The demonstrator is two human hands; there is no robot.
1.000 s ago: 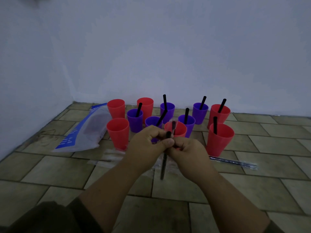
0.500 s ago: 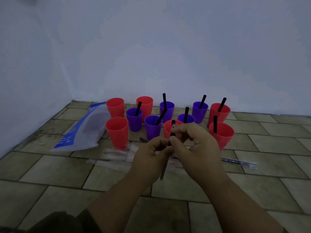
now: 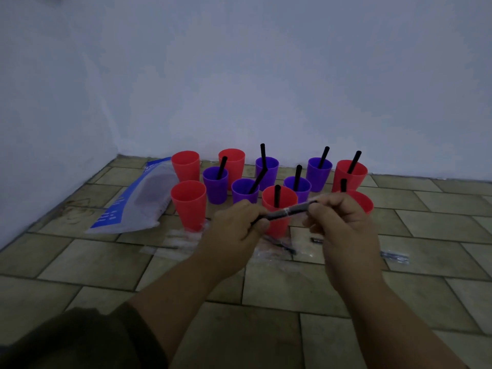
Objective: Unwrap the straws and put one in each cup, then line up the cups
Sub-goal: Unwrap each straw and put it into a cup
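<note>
Unwrapping was the step in hand: the left hand (image 3: 239, 225) and right hand (image 3: 343, 222), forearms converging from six o'clock, pinched opposite ends of a straw (image 3: 300, 207) held nearly level before the cups (image 3: 215, 187), so the next move likely called for stripping its wrapper (image 3: 282, 212), then reaching to the strawless red cup (image 3: 188, 206) at ten o'clock.

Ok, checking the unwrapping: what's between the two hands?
Head view: a wrapped black straw spans from the left hand to the right hand, both pinching it.
</note>
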